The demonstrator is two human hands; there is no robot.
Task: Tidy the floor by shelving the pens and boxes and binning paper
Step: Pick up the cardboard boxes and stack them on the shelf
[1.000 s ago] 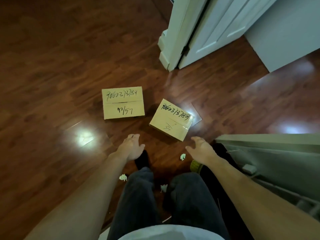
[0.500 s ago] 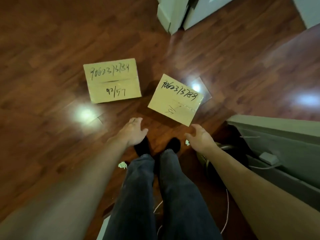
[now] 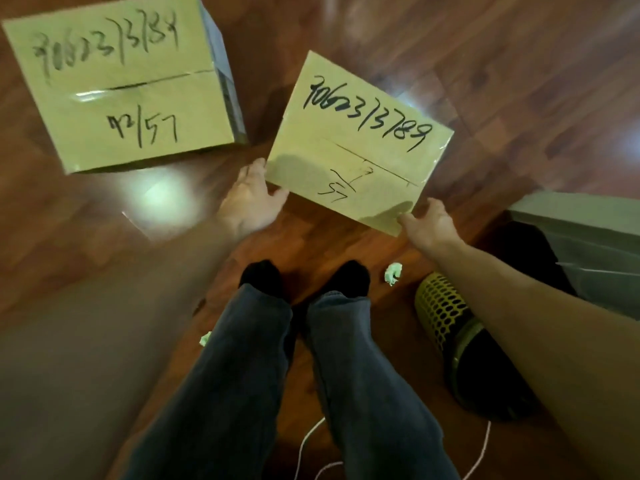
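Note:
Two tan cardboard boxes with black handwritten numbers sit on the dark wood floor. The right box (image 3: pixel 356 140) lies turned at an angle just ahead of my feet. My left hand (image 3: pixel 249 199) touches its near left corner, fingers spread along the side and thumb against the near edge. At the near right corner my right hand (image 3: pixel 429 223) rests with relaxed fingers. The left box (image 3: pixel 117 88) stands apart, untouched. One crumpled paper ball (image 3: pixel 393 271) lies by my right foot, and another paper scrap (image 3: pixel 206 338) lies beside my left leg.
A yellow perforated waste bin (image 3: pixel 446 313) stands under my right forearm. Grey furniture (image 3: pixel 588 223) fills the right edge. A white cord (image 3: pixel 308 441) trails on the floor between and behind my legs. Bright light glares off the floor left of my left hand.
I have bent down and moved closer, so the boxes loom larger. Both hands reached forward from open air and now touch the right box's near corners.

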